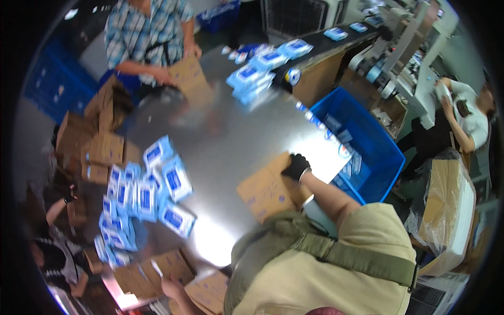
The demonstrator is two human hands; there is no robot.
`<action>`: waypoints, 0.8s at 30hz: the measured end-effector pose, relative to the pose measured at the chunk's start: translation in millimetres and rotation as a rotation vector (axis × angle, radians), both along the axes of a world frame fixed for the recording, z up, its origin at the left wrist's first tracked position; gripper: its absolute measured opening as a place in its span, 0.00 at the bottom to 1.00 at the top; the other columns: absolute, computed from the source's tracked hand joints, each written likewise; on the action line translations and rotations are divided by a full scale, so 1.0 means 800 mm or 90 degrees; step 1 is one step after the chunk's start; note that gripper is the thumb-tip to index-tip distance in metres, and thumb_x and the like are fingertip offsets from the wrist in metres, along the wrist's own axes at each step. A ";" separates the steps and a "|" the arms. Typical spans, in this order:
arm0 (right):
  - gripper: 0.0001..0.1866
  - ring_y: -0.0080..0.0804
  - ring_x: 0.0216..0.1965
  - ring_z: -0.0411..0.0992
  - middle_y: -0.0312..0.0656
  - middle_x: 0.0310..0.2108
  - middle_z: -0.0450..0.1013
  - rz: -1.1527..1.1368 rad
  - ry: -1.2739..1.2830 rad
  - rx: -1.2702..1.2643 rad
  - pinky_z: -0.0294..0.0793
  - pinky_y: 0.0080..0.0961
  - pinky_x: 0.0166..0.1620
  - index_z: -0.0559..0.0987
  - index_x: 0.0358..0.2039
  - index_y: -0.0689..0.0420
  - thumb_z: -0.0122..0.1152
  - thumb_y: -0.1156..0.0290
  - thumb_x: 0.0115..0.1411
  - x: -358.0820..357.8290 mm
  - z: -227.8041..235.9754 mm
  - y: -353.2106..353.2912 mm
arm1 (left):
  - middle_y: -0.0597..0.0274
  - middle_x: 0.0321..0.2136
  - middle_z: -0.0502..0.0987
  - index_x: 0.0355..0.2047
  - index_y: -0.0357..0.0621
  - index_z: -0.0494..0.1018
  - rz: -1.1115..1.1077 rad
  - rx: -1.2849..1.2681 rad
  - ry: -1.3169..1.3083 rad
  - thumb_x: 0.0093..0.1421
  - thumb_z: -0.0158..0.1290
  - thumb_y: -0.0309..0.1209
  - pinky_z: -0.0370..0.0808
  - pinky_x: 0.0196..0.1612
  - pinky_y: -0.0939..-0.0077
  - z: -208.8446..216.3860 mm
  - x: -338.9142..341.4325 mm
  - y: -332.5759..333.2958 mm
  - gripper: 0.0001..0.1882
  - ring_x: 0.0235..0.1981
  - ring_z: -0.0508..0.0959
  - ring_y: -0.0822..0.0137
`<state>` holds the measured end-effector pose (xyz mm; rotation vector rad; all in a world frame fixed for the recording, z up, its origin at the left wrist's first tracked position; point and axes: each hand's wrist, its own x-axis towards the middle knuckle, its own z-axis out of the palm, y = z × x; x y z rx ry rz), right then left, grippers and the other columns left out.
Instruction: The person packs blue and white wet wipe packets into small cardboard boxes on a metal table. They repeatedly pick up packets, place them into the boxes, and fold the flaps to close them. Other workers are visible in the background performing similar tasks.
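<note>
A flat brown cardboard piece [265, 189] lies at the table's near edge, close to my body. My right hand [296, 167], in a black glove, grips its right edge with bent fingers. At the lower left, a bare hand that appears to be my left hand [170, 289] is over an open cardboard box [136, 275]. Its fingers look closed, and a slim white object [157, 269] sticks out past them; blur hides its kind. Another cardboard box [210, 294] is beside that forearm. Blue-and-white wipes packs [147, 197] are heaped on the table's left.
Across the metal table [210, 131], a person in a plaid shirt holds a carton [191, 79]. More wipes packs [252, 79] sit beside a dark conveyor [336, 39]. A blue bin [375, 152] stands right of the table. Cartons [105, 147] are stacked left; other people work at both sides.
</note>
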<state>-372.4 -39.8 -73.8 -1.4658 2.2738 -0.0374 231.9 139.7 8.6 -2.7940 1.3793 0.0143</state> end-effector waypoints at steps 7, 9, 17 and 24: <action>0.30 0.46 0.48 0.66 0.51 0.45 0.67 -0.017 -0.025 -0.022 0.69 0.39 0.49 0.71 0.45 0.57 0.60 0.54 0.43 0.010 0.004 -0.006 | 0.54 0.28 0.74 0.32 0.33 0.72 -0.322 -0.218 0.487 0.52 0.57 0.34 0.71 0.37 0.72 -0.158 -0.267 -0.149 0.15 0.33 0.74 0.65; 0.31 0.48 0.47 0.66 0.52 0.45 0.67 -0.006 -0.051 -0.029 0.69 0.40 0.49 0.71 0.45 0.58 0.61 0.54 0.42 -0.001 -0.024 -0.005 | 0.58 0.27 0.75 0.35 0.33 0.71 -0.229 0.041 0.792 0.51 0.58 0.33 0.72 0.33 0.74 -0.184 -0.354 -0.190 0.16 0.29 0.75 0.67; 0.37 0.45 0.41 0.72 0.52 0.39 0.74 -0.232 -0.371 -0.063 0.69 0.33 0.46 0.78 0.39 0.64 0.55 0.39 0.47 -0.061 0.087 -0.009 | 0.55 0.37 0.74 0.41 0.37 0.67 -0.003 -0.041 1.116 0.60 0.47 0.38 0.74 0.33 0.67 -0.042 -0.460 -0.239 0.17 0.33 0.76 0.62; 0.19 0.28 0.33 0.69 0.40 0.28 0.71 -0.041 -0.621 -0.423 0.69 0.27 0.40 0.75 0.31 0.57 0.69 0.63 0.39 0.015 0.166 -0.004 | 0.52 0.40 0.73 0.43 0.34 0.67 -0.012 -0.215 1.231 0.54 0.50 0.44 0.68 0.45 0.57 -0.050 -0.392 -0.231 0.25 0.42 0.73 0.54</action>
